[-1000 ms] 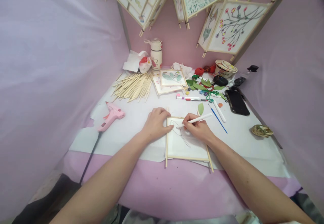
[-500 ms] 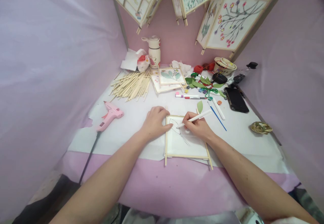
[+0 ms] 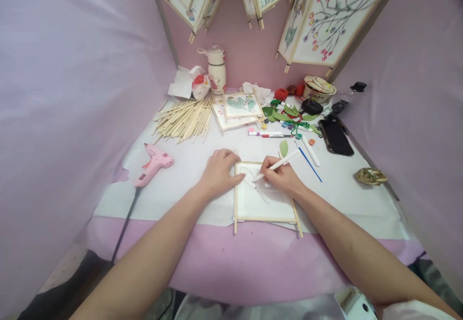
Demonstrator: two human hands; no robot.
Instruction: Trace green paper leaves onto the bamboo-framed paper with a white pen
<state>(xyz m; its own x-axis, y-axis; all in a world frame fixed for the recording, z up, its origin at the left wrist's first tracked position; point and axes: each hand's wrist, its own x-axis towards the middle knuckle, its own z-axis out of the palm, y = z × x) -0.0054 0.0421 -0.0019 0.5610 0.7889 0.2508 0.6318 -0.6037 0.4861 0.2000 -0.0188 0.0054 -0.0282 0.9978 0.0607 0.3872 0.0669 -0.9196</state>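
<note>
My right hand [image 3: 280, 176] pinches a white marker pen [image 3: 288, 157], its tip on the white sheet of a wooden-stick frame [image 3: 265, 211]. A thin dark outline of a leaf with a stem [image 3: 258, 193] is drawn on the sheet. My left hand [image 3: 221, 173] rests at the frame's upper left, thumb stretched onto the sheet beside the drawn leaf and the other fingers apart from it by the left stick. A real green leaf [image 3: 284, 148] lies just beyond the frame's upper right corner.
At left lies a pink glue gun [image 3: 155, 164] with its cord; behind it, a pile of thin sticks [image 3: 184, 118]. Painted frames [image 3: 241, 106], a bottle [image 3: 217, 71], pens [image 3: 269, 134], a blue brush [image 3: 308, 161] and a phone [image 3: 336, 138] lie farther back. Painted lanterns [image 3: 333, 25] hang above.
The view has shifted slightly, so everything sits a little higher and farther left. The marker's tip has moved only slightly by the drawn leaf's edge; my left hand stays in place on the frame.
</note>
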